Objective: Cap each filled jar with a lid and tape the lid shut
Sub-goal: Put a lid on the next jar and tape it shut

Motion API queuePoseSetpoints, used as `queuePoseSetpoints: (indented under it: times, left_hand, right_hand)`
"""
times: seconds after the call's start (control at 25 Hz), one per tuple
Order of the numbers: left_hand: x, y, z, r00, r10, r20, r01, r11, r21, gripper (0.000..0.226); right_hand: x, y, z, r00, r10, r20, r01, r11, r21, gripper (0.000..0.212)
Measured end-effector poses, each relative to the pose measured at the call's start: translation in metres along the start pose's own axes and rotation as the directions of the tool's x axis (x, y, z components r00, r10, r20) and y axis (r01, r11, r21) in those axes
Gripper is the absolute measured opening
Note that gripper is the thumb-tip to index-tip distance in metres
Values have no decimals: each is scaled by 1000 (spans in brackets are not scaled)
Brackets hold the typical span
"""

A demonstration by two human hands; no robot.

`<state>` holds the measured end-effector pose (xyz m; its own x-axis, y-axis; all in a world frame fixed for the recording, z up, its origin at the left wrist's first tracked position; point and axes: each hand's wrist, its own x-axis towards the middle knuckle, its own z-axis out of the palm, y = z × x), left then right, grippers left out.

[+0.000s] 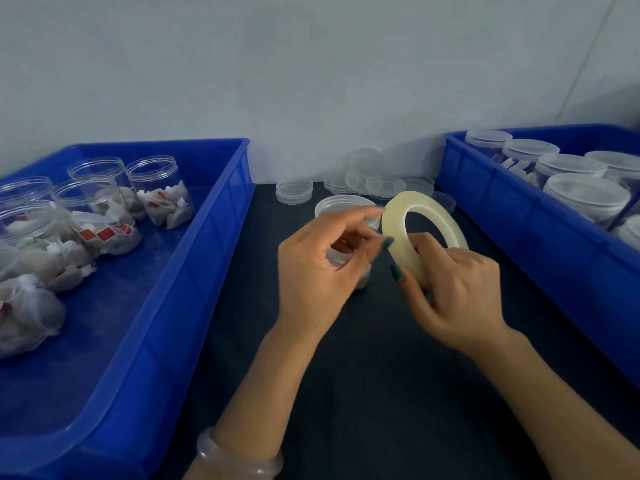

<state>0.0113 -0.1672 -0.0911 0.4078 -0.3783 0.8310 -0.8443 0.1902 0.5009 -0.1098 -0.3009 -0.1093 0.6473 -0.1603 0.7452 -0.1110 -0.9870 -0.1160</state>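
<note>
At centre frame, over a dark worktop (pixel 381 358), a person works a pale tape roll (pixel 424 233). The right hand (pixel 460 292) grips the roll upright, fingers (pixel 427 245) curled through its hole and thumb pressed on the outer face. The left hand (pixel 318 271) has its fingers (pixel 360 216) curled, tips at the roll's upper left edge, as if picking at the free end; the tape is too clear to tell whether they pinch it. Just behind the left hand stands a lidded jar (pixel 341 204), mostly hidden.

A blue tray (pixel 156 142) at left holds open filled jars (pixel 159 188). Another blue tray (pixel 519 230) at right holds capped jars (pixel 585 199). Loose lids (pixel 294 192) lie at the back centre.

Risks, as I judge them: the end may split or cling back to the roll under the nails. A strip pulled free could fold onto itself or the fingers. A tug could tip the jar, which neither hand steadies.
</note>
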Motion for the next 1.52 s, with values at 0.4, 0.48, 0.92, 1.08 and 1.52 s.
queuePoseSetpoints:
  times: [0.4, 0.48, 0.92, 1.08, 1.52]
  left_hand:
    - [0, -6, -6, 969, 245, -35, -198, 854, 482, 14]
    - [0, -7, -12, 970, 235, -68, -170, 847, 504, 18]
    - [-21, -15, -61, 928, -317, -195, 366, 871, 327, 6]
    - [-27, -19, -60, 891, -441, -110, 451, 826, 337, 14]
    - [-15, -30, -45, 895, -417, -155, 443, 799, 407, 11]
  right_hand:
    - [3, 9, 5, 999, 48, -23, -52, 968, -246, 44]
    - [5, 18, 3, 994, 81, -71, -99, 945, -311, 53]
    - [9, 46, 0, 974, 178, -143, -214, 930, -300, 66]
    - [6, 46, 7, 973, 229, -37, -230, 931, -282, 74]
    - [12, 42, 8, 956, 287, -62, -293, 915, -278, 72]
